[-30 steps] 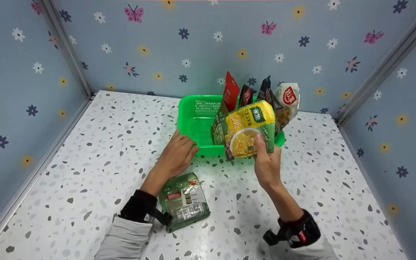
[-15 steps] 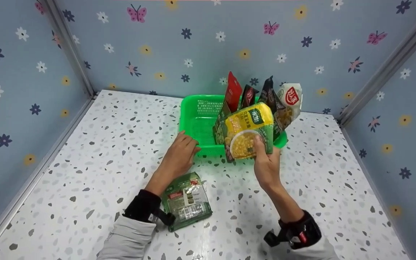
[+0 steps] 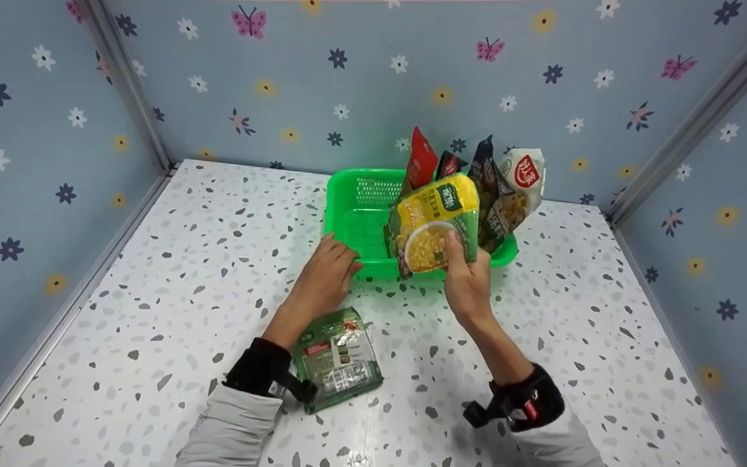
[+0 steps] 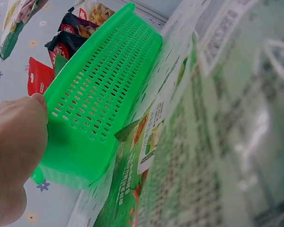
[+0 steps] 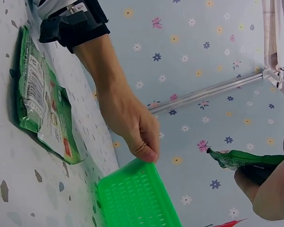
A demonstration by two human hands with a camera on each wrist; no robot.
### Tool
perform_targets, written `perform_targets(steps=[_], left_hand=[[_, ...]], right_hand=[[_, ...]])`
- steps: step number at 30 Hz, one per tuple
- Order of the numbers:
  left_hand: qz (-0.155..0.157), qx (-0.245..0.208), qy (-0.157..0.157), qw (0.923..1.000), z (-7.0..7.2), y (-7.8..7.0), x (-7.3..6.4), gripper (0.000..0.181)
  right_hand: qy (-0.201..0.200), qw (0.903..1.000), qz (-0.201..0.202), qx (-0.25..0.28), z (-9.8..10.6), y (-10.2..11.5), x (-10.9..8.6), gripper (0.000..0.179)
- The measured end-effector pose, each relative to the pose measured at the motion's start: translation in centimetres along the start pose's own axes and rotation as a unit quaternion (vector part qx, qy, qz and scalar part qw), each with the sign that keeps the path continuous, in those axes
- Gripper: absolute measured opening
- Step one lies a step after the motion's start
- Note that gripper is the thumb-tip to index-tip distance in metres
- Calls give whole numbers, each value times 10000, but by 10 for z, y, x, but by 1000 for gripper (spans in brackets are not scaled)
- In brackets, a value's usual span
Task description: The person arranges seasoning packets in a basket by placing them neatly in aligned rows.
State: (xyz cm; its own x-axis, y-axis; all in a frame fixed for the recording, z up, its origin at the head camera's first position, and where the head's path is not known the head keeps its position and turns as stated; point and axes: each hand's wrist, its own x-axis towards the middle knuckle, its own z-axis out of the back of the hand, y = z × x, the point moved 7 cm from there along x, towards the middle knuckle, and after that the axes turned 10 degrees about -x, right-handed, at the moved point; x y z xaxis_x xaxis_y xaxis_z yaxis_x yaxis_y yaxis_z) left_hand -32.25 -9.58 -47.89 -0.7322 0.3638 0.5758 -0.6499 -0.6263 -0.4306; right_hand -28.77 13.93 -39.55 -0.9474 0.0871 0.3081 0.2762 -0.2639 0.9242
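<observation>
The yellow-and-green packet [image 3: 435, 211] has shifted slightly leftward and away from the person in the past half second, pinched between thumb and fingers of the right hand [image 3: 467, 285], raised above the green basket [image 3: 362, 224]. Left hand [image 3: 325, 272] grips the basket's near rim by its left corner, fingers curled. Red, black and white pouches [image 3: 524, 178] stand in the basket; a green pouch [image 3: 341, 363] lies on the speckled table [image 3: 218, 279], near the left wrist.

From above, the head view faces the desk's back edge [image 3: 257, 185]; lower, closer wrist views share the basket [image 4: 92, 99].
</observation>
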Motion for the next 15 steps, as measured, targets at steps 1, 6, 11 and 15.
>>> perform_targets(steps=[1, 6, 11, 15], left_hand=[[17, -21, -2, 10000, 0, 0, 0, 25], [113, -37, 109, 9999, -1, 1, 0, 25], [243, -71, 248, 9994, 0, 2, 0, 25], [325, -147, 354, 9987, 0, 3, 1, 26]], right_hand=[[8, 10000, 16, 25, -2, 1, 3, 38], [8, 10000, 28, -8, -8, 2, 16, 41], [123, 9998, -11, -123, -16, 2, 28, 42], [176, 9996, 76, -199, -23, 3, 37, 42]])
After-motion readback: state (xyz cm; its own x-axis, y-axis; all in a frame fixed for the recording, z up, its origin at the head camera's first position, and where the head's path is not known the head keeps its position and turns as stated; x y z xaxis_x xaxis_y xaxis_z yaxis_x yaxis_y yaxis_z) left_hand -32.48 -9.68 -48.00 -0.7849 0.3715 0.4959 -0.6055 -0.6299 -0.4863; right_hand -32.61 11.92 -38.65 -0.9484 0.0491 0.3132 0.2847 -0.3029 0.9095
